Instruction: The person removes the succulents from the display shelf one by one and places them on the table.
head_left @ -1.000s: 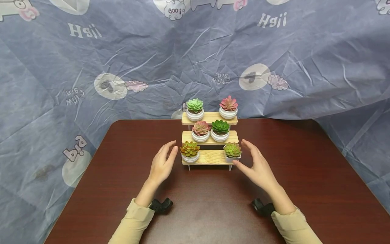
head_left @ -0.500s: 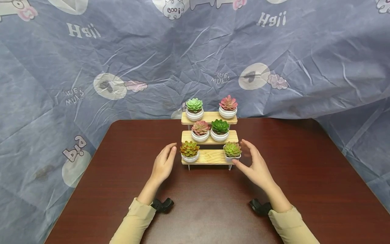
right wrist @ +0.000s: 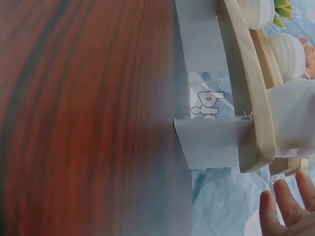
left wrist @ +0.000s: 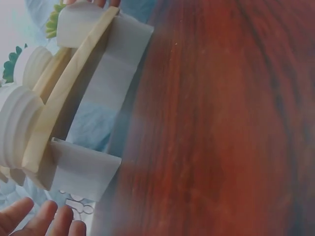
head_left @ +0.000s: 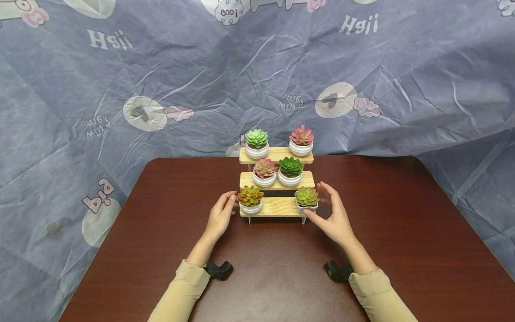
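A three-tier wooden stand [head_left: 278, 206] with translucent legs holds several potted succulents. My left hand [head_left: 219, 219] is beside its left end, nearest an orange-green succulent [head_left: 251, 197] in a round white pot, its fingers loosely bent and holding nothing. At the right end, my right hand [head_left: 337, 222] spreads thumb and fingers around a yellow-green succulent [head_left: 307, 197] in a square white pot [right wrist: 294, 117]. The thumb tip overlaps that pot's front edge; whether it touches, I cannot tell. In the right wrist view, the fingers [right wrist: 285, 209] stand apart from the shelf.
On the middle tier are a pink succulent [head_left: 264, 169] and a dark green one [head_left: 290, 167]. A light green succulent [head_left: 257, 139] and a red-pink one [head_left: 301, 136] stand on the top tier. Behind the brown table [head_left: 277, 268] hangs a blue printed cloth [head_left: 225, 80].
My left hand has moved slightly right, closer to the stand's left end. The right hand has shifted a little left toward the square pot. The plants and stand have stayed put.
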`<state>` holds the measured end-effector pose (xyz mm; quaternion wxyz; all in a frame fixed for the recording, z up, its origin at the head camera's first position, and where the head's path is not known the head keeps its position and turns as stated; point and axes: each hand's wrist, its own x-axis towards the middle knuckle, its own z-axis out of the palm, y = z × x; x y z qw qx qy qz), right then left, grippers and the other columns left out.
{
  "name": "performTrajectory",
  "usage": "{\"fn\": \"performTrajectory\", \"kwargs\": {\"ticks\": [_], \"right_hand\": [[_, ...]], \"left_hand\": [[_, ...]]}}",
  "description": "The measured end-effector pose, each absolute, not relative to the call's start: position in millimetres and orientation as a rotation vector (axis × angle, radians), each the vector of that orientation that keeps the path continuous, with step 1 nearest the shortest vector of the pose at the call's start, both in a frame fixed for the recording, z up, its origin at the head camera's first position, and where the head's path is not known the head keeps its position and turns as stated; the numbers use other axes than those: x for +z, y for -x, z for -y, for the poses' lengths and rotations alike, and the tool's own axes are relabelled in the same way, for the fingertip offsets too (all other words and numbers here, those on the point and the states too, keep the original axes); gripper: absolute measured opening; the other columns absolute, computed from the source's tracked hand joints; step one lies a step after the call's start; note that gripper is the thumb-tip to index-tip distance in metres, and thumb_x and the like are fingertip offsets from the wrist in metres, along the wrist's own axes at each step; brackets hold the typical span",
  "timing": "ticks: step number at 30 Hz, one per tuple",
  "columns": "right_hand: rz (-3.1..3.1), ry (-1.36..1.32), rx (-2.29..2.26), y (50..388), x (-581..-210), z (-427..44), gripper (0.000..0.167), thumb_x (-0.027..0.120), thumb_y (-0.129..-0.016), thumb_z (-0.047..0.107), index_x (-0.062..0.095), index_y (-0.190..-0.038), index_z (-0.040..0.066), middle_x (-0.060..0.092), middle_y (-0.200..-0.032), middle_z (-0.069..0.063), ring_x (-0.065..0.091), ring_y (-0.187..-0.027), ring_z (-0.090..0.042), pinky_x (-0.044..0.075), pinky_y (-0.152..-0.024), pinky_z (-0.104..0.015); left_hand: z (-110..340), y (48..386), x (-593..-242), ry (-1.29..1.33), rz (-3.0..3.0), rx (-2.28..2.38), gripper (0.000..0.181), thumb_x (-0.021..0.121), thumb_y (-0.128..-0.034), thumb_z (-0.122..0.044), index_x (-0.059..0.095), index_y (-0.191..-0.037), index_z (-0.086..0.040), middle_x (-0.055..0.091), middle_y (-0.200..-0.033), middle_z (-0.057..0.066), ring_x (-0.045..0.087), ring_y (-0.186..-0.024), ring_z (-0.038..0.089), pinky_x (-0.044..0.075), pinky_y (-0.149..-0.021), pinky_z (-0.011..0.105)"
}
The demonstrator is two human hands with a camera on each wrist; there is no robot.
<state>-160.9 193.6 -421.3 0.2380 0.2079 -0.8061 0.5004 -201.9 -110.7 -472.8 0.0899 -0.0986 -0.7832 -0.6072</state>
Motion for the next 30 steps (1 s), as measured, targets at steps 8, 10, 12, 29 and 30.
{"fn": "performTrajectory", "kwargs": {"ticks": [8, 10, 12, 29, 30], "right_hand": [[2.170, -0.600, 1.422, 162, -426, -193, 0.079, 0.074, -0.068, -0.016, 0.033, -0.135, -0.011, 0.044, -0.126, -0.032, 0.045, -0.110, -0.044, 0.043, -0.093, -0.030], [2.170, -0.592, 1.424, 162, -427, -193, 0.079, 0.074, -0.068, -0.015, 0.033, -0.135, -0.011, 0.045, -0.126, -0.031, 0.045, -0.110, -0.044, 0.043, -0.093, -0.031], [2.174, -0.585, 1.420, 162, -427, -193, 0.078, 0.075, -0.069, -0.015, 0.034, -0.135, -0.010, 0.045, -0.127, -0.031, 0.046, -0.110, -0.043, 0.043, -0.093, -0.032], [2.218, -0.491, 1.460, 162, -435, -189, 0.077, 0.076, -0.071, -0.010, 0.033, -0.136, -0.010, 0.045, -0.127, -0.026, 0.053, -0.104, -0.008, 0.041, -0.089, -0.034], [2.220, -0.483, 1.472, 162, -435, -189, 0.077, 0.075, -0.071, -0.010, 0.033, -0.136, -0.011, 0.045, -0.127, -0.026, 0.053, -0.104, -0.006, 0.041, -0.090, -0.035]], "left_hand": [[109, 205, -478, 0.294, 2.228, -2.008, 0.043, 0.043, -0.1010, -0.032, 0.050, -0.130, -0.002, 0.059, -0.114, 0.018, 0.059, -0.092, 0.025, 0.055, -0.075, 0.041], [109, 206, -478, 0.263, 2.230, -2.063, 0.041, 0.043, -0.1013, -0.031, 0.049, -0.132, -0.004, 0.058, -0.116, 0.018, 0.058, -0.094, 0.025, 0.054, -0.078, 0.043], [109, 206, -478, 0.249, 2.228, -2.114, 0.040, 0.043, -0.1017, -0.028, 0.048, -0.134, -0.005, 0.056, -0.117, 0.018, 0.057, -0.096, 0.025, 0.052, -0.081, 0.046], [106, 197, -460, 0.202, 2.159, -2.401, 0.038, 0.041, -0.1015, -0.012, 0.040, -0.138, 0.001, 0.050, -0.123, 0.021, 0.056, -0.090, 0.017, 0.052, -0.079, 0.042], [106, 198, -465, 0.212, 2.139, -2.421, 0.038, 0.041, -0.1015, -0.013, 0.041, -0.137, 0.001, 0.050, -0.123, 0.021, 0.057, -0.089, 0.016, 0.052, -0.077, 0.038]]}}
